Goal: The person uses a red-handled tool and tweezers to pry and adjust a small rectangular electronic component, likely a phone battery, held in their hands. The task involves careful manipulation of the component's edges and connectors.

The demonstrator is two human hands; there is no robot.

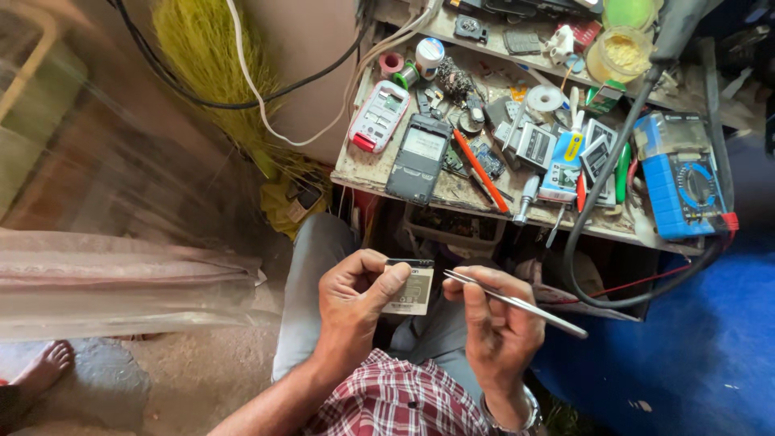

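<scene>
Holding phone battery (412, 288) in left hand (353, 300), tweezers (517, 303) in right hand (498, 329), cluttered workbench (363, 171) ahead

Flat rectangular battery (410, 287), pale label, black top edge, in left hand (353, 297). On bench: opened phone (418, 157), grey screen; blue multimeter (684, 182), round dial.

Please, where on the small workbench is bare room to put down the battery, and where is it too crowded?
On the workbench, bare wood shows only along the front-left edge, below the white-and-red phone and left of the opened grey phone. From the orange-handled screwdriver to the blue multimeter it is crowded.
</scene>
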